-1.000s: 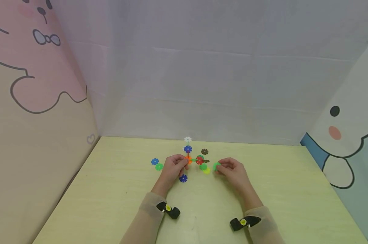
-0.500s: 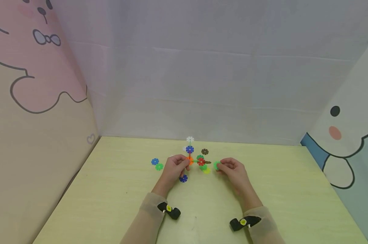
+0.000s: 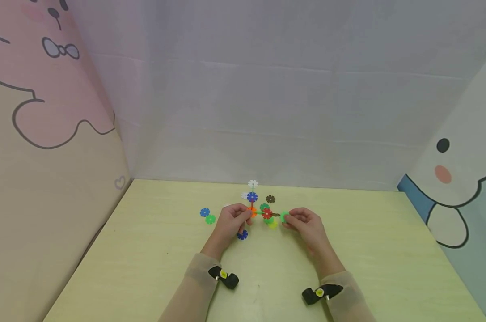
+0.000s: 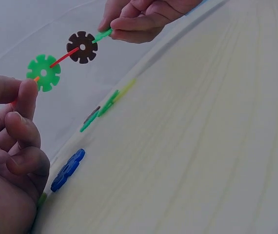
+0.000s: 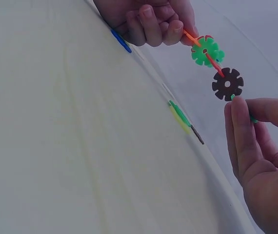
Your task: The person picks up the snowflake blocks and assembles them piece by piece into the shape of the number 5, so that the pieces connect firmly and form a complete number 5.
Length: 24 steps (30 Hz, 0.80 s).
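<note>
Reading left to right from my remote seat, I see a loose blue disc and a loose green disc lying side by side on the table; next is the left hand, its thumb and finger pinching the orange disc of a chain of slotted discs; a dark blue disc lies on the table just beside that hand; one branch of the chain reaches up in the head view through a violet-blue disc to a white disc, and another runs right through a red disc to a dark brown disc, all held above the table between the hands; a loose brown disc and a yellow disc lie near it; last comes the right hand, thumb and finger gripping a bright green disc; what has changed is the gap: a second ago bright green and dark brown stood apart, now their edges meet; I judge the joining has reached contact, though I cannot tell whether the slots have locked
</note>
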### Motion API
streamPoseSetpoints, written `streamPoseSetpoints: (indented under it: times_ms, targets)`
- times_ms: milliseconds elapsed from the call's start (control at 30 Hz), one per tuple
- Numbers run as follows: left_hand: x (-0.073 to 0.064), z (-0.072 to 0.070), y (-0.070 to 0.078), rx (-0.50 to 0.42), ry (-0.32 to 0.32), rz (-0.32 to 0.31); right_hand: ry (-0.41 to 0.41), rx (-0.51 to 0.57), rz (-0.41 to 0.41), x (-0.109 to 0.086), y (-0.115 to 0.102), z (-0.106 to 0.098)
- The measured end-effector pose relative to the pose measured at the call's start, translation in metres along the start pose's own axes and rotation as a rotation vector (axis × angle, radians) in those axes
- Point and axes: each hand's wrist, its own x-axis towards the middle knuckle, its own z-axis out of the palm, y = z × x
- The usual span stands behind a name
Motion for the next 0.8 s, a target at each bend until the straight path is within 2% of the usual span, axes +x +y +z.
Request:
streamPoseSetpoints:
  times_ms: [333,800]
  targets:
    - [0.0002,0.0008,0.0013,0.001,-0.01,0.009,-0.021,0.014,-0.016,-0.0001,0.0007,0.0019]
    - [-0.0004,0.0014,0.0005,-0.012,-0.02,0.004,0.012,0.032,-0.027,-0.0014,0.0032,0.0057]
